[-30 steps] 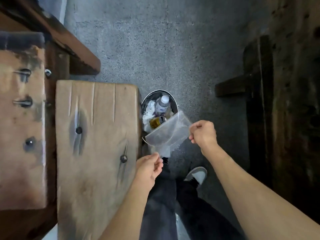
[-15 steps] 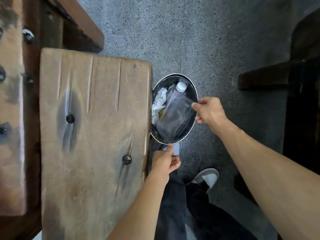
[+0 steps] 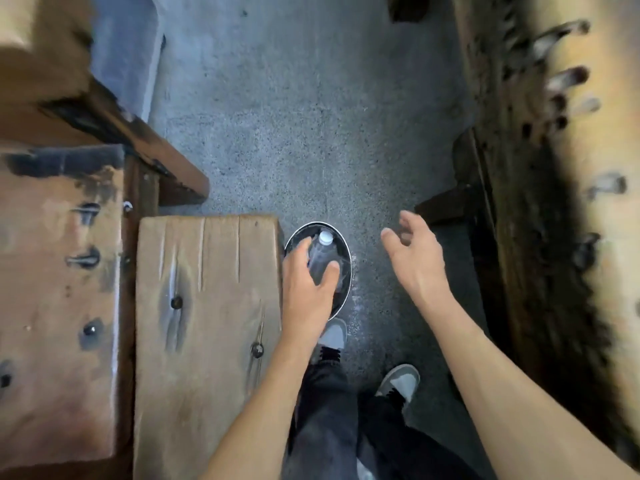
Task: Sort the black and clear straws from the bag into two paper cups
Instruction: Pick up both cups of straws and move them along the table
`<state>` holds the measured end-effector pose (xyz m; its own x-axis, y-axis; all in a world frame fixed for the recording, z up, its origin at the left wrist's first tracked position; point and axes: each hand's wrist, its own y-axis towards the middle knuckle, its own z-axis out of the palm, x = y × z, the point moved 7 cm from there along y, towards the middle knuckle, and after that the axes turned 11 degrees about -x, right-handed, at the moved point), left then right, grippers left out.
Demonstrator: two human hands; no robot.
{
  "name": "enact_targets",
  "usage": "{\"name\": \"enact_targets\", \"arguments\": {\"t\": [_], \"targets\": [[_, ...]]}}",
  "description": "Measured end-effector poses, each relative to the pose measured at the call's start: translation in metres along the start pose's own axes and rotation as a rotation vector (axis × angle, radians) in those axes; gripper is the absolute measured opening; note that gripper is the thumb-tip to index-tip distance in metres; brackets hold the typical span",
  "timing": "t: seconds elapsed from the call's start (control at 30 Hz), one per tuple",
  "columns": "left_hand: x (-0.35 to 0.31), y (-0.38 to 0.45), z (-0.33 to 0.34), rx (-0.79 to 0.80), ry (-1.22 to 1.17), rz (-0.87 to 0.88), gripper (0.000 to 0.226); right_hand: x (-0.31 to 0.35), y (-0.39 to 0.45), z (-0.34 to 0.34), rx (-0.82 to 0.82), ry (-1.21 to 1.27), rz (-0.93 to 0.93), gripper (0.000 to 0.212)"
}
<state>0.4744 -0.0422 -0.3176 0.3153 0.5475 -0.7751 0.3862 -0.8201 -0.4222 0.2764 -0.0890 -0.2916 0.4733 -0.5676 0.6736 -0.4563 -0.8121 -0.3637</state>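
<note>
A round metal bin (image 3: 347, 249) stands on the floor by the end of a wooden bench. My left hand (image 3: 308, 289) hovers over the bin's mouth with fingers spread and nothing in its grip. Between its fingers and thumb lies a plastic bottle (image 3: 320, 249) with a white cap. A bit of clear plastic (image 3: 342, 276), which looks like the bag, shows inside the bin beside my thumb. My right hand (image 3: 415, 258) floats open to the right of the bin, empty. No straws or paper cups are in view.
The wooden bench (image 3: 207, 323) runs along the left, with a wooden table (image 3: 52, 289) beyond it. Dark, blurred wooden furniture (image 3: 554, 237) fills the right side. Grey concrete floor (image 3: 311, 133) lies between them. My two grey shoes (image 3: 398, 379) stand just below the bin.
My right hand held the clear bag over the bin and has let it go; both hands are now open. The left hand moved up over the bin, and the view shifted.
</note>
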Motion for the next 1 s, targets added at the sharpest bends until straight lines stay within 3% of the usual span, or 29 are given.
{"name": "enact_targets", "arguments": {"t": [0.13, 0.27, 0.5, 0.73, 1.0], "targets": [[-0.140, -0.029, -0.035, -0.024, 0.090, 0.354, 0.078, 0.080, -0.040, -0.095, -0.127, 0.027, -0.209, 0.065], [-0.273, -0.090, -0.058, -0.008, 0.207, 0.689, 0.079, 0.139, -0.085, -0.206, -0.324, 0.033, -0.377, 0.072], [-0.430, -0.240, -0.030, 0.164, 0.241, 1.137, 0.084, 0.138, -0.166, -0.414, -0.734, -0.044, -0.332, 0.083], [-0.474, -0.421, 0.042, 0.444, 0.162, 1.393, 0.086, 0.050, -0.282, -0.562, -1.059, -0.065, -0.117, 0.086], [-0.421, -0.609, 0.118, 0.738, 0.192, 1.551, 0.090, -0.100, -0.426, -0.637, -1.267, -0.102, 0.202, 0.087]]}}
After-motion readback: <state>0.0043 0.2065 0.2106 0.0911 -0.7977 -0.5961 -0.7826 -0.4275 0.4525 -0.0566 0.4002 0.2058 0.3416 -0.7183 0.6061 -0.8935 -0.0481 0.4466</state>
